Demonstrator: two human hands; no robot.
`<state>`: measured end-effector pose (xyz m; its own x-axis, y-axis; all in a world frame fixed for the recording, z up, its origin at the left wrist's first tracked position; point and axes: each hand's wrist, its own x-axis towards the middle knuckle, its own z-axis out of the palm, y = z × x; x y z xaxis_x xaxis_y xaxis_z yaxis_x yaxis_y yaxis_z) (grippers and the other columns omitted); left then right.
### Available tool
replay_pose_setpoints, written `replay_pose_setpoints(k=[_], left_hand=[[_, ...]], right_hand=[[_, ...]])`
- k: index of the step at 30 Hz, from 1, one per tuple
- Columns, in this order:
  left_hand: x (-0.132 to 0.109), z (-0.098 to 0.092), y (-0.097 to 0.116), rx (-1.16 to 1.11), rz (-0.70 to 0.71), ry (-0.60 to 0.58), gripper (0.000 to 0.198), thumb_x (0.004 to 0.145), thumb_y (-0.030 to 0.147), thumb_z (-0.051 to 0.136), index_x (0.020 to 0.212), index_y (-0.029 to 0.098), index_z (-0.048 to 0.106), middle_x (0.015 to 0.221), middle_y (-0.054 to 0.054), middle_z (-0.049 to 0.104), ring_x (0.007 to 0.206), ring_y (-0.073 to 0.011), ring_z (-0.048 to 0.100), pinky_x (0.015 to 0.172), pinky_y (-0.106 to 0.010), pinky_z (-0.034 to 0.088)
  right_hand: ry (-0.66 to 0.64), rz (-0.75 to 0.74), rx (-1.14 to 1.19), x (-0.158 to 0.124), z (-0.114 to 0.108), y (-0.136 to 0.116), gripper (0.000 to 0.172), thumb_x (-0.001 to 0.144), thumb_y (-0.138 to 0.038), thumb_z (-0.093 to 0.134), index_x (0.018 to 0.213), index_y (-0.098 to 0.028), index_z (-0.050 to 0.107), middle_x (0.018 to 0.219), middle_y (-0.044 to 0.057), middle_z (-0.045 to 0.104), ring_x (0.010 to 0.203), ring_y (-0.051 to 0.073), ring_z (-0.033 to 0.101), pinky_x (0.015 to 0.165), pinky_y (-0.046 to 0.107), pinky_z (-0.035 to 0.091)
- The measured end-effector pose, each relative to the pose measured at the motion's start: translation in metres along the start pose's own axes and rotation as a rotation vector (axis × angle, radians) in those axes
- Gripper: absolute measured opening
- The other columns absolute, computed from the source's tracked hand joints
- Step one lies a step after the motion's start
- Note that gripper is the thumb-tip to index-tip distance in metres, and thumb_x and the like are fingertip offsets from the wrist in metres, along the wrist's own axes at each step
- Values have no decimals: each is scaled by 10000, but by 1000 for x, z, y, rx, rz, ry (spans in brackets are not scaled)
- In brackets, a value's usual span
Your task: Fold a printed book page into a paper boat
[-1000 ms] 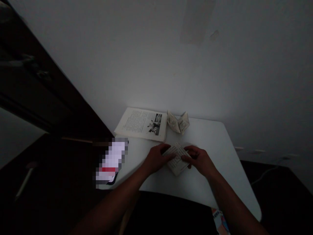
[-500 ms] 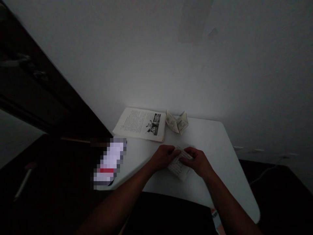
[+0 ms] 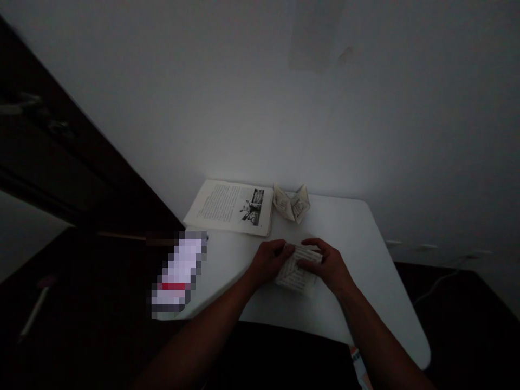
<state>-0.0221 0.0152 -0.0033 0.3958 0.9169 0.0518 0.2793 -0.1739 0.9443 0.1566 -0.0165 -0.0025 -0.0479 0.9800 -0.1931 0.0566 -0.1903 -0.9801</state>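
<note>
A folded piece of printed paper (image 3: 293,277) is held just over the front half of the white table. My left hand (image 3: 268,261) pinches its left upper edge, thumb on top. At the right side, my right hand (image 3: 328,264) has its thumb on the paper's face and its fingers curled behind the edge; the index finger arches above it. Farther back stands a folded paper shape (image 3: 291,205) with two raised points, made from similar printed paper.
A stack of printed pages (image 3: 227,208) with pictures lies at the table's back left. A blurred-out phone-like object (image 3: 179,273) rests by the left edge of the white table (image 3: 357,227). Behind is a wall (image 3: 252,108); a dark door (image 3: 52,141) stands left.
The folded paper has turned between my hands, its lower corner swinging so the lower edge lies flatter. My right fingers have lifted slightly. The view has shifted a little.
</note>
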Motion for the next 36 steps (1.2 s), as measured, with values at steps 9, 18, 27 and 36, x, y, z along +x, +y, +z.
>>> replay_pose_setpoints(k=[9, 18, 27, 36], left_hand=[[1, -5, 5, -110, -85, -84, 357, 756, 444, 537, 609, 118, 554, 525, 46, 430, 501, -71, 379, 468, -187, 303], [-3, -5, 3, -235, -79, -49, 346, 754, 431, 565, 646, 106, 610, 535, 33, 478, 507, -73, 414, 488, -189, 336], [0, -9, -3, -149, -57, -235, 441, 771, 489, 526, 543, 114, 501, 495, 45, 382, 470, -59, 349, 441, -180, 266], [-5, -14, 1, -268, -95, -392, 480, 751, 531, 527, 515, 118, 459, 492, 39, 366, 453, -52, 317, 439, -189, 246]], right_hand=[[92, -41, -65, 1, 1, 11, 318, 563, -425, 761, 739, -165, 706, 623, 19, 669, 546, 162, 593, 528, 279, 474], [142, -53, -115, -2, 5, 7, 291, 602, -417, 742, 779, -187, 737, 659, 27, 697, 564, 169, 613, 562, 292, 494], [54, -31, 28, -1, 0, 6, 231, 610, -374, 749, 752, -194, 733, 682, 27, 710, 609, 173, 636, 607, 292, 508], [78, -54, 23, -1, -1, 13, 230, 628, -386, 735, 744, -188, 739, 678, 39, 711, 610, 177, 638, 600, 298, 514]])
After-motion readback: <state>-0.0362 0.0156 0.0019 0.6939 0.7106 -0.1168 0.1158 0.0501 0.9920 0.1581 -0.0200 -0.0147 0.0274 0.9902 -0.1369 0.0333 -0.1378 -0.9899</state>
